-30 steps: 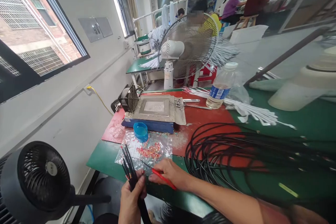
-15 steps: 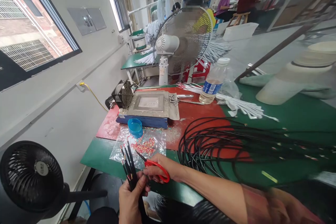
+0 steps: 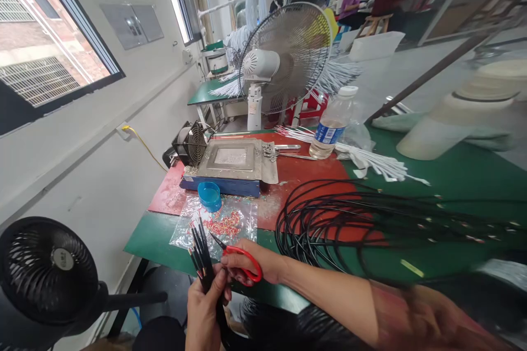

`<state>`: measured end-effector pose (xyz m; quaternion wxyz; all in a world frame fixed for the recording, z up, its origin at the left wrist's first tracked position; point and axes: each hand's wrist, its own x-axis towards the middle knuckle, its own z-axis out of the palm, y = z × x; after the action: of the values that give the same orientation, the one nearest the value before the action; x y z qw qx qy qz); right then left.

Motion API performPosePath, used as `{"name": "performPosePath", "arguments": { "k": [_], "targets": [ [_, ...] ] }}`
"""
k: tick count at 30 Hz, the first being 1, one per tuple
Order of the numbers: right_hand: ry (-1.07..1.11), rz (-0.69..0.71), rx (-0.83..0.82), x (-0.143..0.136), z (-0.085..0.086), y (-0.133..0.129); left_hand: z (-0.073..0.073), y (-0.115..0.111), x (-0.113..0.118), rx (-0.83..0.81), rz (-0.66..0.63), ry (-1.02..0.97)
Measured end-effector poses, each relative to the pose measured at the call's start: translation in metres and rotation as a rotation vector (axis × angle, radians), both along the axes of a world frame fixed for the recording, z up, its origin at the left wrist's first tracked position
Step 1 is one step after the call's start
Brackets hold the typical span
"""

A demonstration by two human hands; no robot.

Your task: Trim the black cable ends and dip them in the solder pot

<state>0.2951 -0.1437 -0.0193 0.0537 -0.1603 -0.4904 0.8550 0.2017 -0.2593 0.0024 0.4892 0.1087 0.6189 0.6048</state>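
Note:
My left hand (image 3: 205,307) is closed around a bundle of black cables (image 3: 201,249), whose stripped ends with thin coloured wires point up. Red-handled scissors (image 3: 252,266) are held in my right hand (image 3: 242,263), with their dark blades pointing up and left, just right of the cable ends. The fingertips of both hands meet at the bundle. Behind the hands, a clear plastic bag (image 3: 181,230) lies flat with small red and yellow scraps (image 3: 226,224) on it. A blue round dish (image 3: 209,196) stands at its back edge.
Behind the dish is a blue-based metal heating device (image 3: 222,186) with a small fan (image 3: 191,143). Coiled black cables (image 3: 304,225) cover the table's right. A bottle (image 3: 328,134), white wires (image 3: 379,162) and a large fan (image 3: 284,57) stand or lie farther back. A black fan (image 3: 47,279) is left.
The view has shifted slightly. Both hands stay together at the bundle, and the cable ends have moved a little relative to one another.

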Motion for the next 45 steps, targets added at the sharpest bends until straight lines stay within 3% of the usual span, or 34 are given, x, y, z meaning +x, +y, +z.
{"name": "performPosePath", "arguments": {
  "k": [8,14,19,27,31,33,35,38,40,42,45],
  "targets": [
    [-0.036,0.139,-0.236,0.001,0.002,0.000,0.004,-0.001,0.004,0.058,-0.065,-0.096],
    [-0.069,0.089,-0.157,0.001,0.005,-0.001,0.006,0.000,0.002,0.057,-0.123,-0.051],
    [-0.051,0.134,-0.142,0.002,0.008,-0.001,0.003,-0.002,-0.002,0.042,-0.172,-0.037],
    [-0.089,0.143,-0.204,0.001,0.007,-0.003,0.000,-0.004,-0.001,0.082,-0.166,-0.040],
    [-0.057,0.110,-0.126,0.000,0.004,-0.005,-0.003,-0.004,0.000,0.096,-0.132,-0.031],
    [-0.030,0.032,0.004,0.001,0.002,-0.007,-0.005,-0.004,-0.001,0.095,-0.094,-0.026],
    [-0.012,-0.113,0.246,0.002,0.000,-0.008,-0.006,-0.004,-0.003,0.067,-0.035,-0.034],
    [0.084,-0.378,0.839,0.004,-0.003,-0.010,-0.004,-0.003,-0.008,-0.028,0.096,-0.114],
    [0.242,-0.484,1.252,0.004,-0.004,-0.012,0.000,-0.003,-0.011,-0.050,0.159,-0.203],
    [0.391,-0.482,1.560,0.005,-0.004,-0.015,0.004,-0.003,-0.012,-0.024,0.181,-0.280],
    [0.470,-0.386,1.846,0.005,0.002,-0.021,0.009,-0.005,-0.013,0.021,0.165,-0.378]
  ]
}}
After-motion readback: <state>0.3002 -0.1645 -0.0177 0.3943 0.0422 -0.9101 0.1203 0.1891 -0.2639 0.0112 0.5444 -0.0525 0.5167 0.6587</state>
